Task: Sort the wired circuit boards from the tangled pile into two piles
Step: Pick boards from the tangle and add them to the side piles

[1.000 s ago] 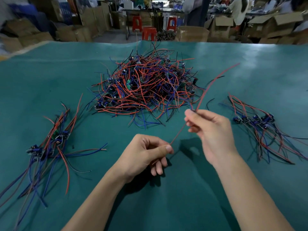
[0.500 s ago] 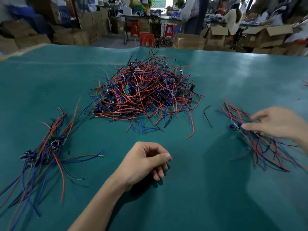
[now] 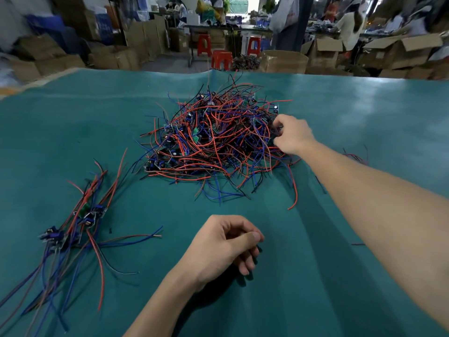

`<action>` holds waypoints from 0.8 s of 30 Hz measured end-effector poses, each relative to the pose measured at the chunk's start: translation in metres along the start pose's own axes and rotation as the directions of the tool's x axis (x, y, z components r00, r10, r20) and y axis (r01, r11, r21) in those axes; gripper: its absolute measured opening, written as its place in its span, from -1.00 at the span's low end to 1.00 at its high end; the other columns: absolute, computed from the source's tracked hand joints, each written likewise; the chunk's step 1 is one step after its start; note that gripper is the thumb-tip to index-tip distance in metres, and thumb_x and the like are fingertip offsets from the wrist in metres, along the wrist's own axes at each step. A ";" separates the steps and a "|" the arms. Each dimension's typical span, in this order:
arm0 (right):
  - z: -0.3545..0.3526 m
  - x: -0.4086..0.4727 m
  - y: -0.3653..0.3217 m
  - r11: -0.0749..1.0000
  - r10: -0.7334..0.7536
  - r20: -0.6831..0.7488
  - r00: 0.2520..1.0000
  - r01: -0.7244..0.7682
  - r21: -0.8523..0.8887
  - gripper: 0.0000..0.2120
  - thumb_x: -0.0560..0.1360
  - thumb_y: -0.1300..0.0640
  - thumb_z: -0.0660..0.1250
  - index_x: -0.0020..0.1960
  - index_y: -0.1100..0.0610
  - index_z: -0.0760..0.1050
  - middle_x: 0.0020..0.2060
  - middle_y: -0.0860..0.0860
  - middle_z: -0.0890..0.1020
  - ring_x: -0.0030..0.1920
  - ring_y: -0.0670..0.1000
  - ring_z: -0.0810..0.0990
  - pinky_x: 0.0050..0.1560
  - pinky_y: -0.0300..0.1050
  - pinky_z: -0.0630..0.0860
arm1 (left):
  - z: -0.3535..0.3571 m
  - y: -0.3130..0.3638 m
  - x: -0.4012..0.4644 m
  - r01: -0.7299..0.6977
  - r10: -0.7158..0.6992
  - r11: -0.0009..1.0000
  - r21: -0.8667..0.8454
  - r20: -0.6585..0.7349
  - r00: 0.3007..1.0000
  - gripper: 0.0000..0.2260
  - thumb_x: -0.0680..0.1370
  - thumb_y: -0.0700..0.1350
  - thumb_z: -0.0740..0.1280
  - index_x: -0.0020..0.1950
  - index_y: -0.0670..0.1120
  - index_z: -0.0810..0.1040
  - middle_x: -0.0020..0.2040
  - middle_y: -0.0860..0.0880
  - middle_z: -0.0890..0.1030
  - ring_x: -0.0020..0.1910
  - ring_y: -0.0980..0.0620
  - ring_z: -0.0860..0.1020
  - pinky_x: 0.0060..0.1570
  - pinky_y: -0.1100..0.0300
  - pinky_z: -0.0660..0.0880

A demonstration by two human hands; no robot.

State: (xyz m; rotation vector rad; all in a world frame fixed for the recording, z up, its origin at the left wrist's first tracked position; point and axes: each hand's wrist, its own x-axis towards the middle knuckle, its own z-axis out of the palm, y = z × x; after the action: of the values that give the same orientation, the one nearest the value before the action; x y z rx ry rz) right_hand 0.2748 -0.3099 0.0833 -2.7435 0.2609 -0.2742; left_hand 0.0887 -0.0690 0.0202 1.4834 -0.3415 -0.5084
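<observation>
The person works at a wide surface [image 3: 364, 113] covered with a teal cloth. In the middle of it lies the tangled pile [image 3: 213, 142] of wired circuit boards, a heap of red, blue and black wires with small green and blue boards between them.

The right hand [image 3: 292, 137] is stretched forward and rests at the right edge of this pile. Its fingers are curled and pinch something dark among the wires there; it is too small to tell if this is a board or only a wire, but the grip is closed on a piece of the pile. The right forearm crosses the surface from the lower right corner.

The left hand [image 3: 223, 244] lies near the front edge of the surface, well apart from the pile. Its fingers are curled loosely inward with the thumb on top, and it holds nothing, so this grip is released.

On the left side lies the left sorted pile [image 3: 80, 220], a long bundle of boards with their wires spread toward the near left corner. Of the right sorted pile [image 3: 354, 155] only some wire ends show behind the right forearm.

Behind the surface stand cardboard boxes [image 3: 284, 60] and red stools [image 3: 221, 59].
</observation>
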 end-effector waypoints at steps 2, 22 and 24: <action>0.007 0.000 0.001 0.998 -0.001 -0.060 0.998 0.005 0.064 -0.76 0.46 0.17 0.42 0.05 -0.07 0.49 0.11 0.11 0.63 0.08 0.21 0.59 0.10 -0.01 0.56 | 0.000 0.000 0.000 0.003 -0.003 1.000 0.001 0.002 1.000 -0.89 0.59 -0.29 0.34 -0.08 -0.33 0.59 -0.33 -0.16 0.60 -0.48 -0.02 0.54 -0.50 0.24 0.47; -0.124 -0.103 -0.020 0.469 0.318 -0.514 0.796 0.339 0.816 -0.84 0.29 0.26 0.40 -0.22 0.03 0.61 -0.28 0.02 0.70 -0.27 0.03 0.66 -0.24 -0.07 0.60 | 0.000 0.001 -0.001 -0.014 0.013 0.999 -0.043 -0.036 0.999 -0.91 0.60 -0.32 0.30 0.00 -0.30 0.59 -0.27 -0.18 0.62 -0.41 -0.04 0.57 -0.46 0.23 0.49; -0.117 -0.131 -0.022 0.123 0.232 -0.281 0.931 0.259 0.958 -0.83 0.37 0.35 0.29 -0.18 0.12 0.58 -0.28 0.04 0.68 -0.30 0.00 0.61 -0.30 -0.18 0.53 | 0.000 0.000 0.000 -0.024 0.018 0.995 -0.094 -0.066 0.998 -0.90 0.61 -0.30 0.29 0.05 -0.27 0.59 -0.21 -0.21 0.65 -0.35 -0.05 0.60 -0.44 0.22 0.51</action>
State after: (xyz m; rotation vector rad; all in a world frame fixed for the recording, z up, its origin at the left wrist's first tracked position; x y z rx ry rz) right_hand 0.1254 -0.3012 0.1783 -1.2340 0.0610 -0.6837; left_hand 0.0889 -0.0686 0.0207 1.4001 -0.2777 -0.4528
